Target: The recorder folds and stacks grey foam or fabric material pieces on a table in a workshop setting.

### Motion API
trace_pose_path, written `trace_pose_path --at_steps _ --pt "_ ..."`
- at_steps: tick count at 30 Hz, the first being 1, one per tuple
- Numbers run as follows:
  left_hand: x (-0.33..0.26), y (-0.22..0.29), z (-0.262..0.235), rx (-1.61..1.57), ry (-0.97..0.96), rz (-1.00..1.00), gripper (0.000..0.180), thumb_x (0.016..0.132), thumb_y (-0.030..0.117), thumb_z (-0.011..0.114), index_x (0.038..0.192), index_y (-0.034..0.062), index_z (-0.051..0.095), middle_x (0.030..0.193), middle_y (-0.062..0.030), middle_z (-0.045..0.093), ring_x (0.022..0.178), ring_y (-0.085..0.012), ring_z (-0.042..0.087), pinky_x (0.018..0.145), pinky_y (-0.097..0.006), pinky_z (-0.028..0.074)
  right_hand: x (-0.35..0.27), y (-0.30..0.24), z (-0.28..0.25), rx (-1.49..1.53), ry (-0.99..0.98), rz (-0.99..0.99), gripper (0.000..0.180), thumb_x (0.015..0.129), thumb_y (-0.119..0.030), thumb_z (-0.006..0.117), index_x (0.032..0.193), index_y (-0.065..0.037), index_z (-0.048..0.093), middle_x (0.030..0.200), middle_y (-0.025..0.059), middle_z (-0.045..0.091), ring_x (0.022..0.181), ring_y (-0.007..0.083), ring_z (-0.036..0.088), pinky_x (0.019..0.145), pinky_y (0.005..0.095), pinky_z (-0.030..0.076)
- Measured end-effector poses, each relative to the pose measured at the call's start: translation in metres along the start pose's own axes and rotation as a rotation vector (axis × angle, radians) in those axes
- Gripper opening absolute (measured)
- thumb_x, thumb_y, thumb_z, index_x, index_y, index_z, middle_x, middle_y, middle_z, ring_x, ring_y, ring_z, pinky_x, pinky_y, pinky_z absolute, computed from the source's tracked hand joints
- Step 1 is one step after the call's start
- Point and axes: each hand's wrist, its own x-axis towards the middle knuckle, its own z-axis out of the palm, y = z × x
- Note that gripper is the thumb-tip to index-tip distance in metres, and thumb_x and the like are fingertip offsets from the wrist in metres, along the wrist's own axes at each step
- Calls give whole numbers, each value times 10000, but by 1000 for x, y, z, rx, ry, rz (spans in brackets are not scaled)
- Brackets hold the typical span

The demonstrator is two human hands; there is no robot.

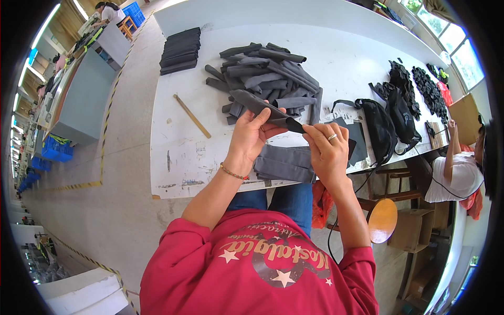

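A dark grey fabric tube (pixel 251 101) is stretched between my two hands above the white table. My left hand (pixel 253 130) is closed round its middle, thumb on top. At the tube's right end, the fingertips of my right hand (pixel 326 147), with a ring on one finger, pinch its dark edge. Just beyond lies a loose heap of similar grey fabric tubes (pixel 265 68). Under my hands, close to the table's front edge, rests a flat stack of grey fabric pieces (pixel 283 164). What is inside the tube cannot be seen.
A wooden stick (pixel 192 116) lies left on the white table (pixel 173 147). Behind it is a neat dark stack (pixel 180 50). To the right are black bags (pixel 379 128) and piled black parts (pixel 401 84). Another person (pixel 451 173) sits at far right, near a round stool (pixel 382 220).
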Motion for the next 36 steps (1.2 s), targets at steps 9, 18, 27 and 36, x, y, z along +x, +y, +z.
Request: trace_pose_path --at_steps 9,18,27,36 --pt "0 1 4 -21 -31 48 268 957 120 609 1210 78 534 1153 -217 645 1027 -328 674 889 -442 586 2 -5 -3 183 -82 178 154 803 -80 720 954 -53 719 869 43 654 799 228 588 761 348 404" --pt "-3 3 11 -23 -23 47 263 976 78 556 1212 53 444 1133 -261 630 994 -357 679 828 -472 606 7 -5 -4 -97 53 -86 215 768 -60 721 982 -62 693 883 6 622 787 183 590 763 342 411" --pt "-25 1 35 150 -33 240 419 979 90 559 1357 51 381 1171 -225 623 1041 -336 663 877 -456 589 7 -16 13 -187 155 -113 372 744 -90 764 1100 -53 665 1003 34 599 849 193 601 787 352 420" --pt "-13 -12 26 157 -188 318 218 1006 245 549 1064 35 562 923 -177 701 1044 -312 667 952 -428 507 -11 -33 44 108 12 -31 440 706 65 729 1087 3 520 1203 201 549 975 379 573 821 448 482"
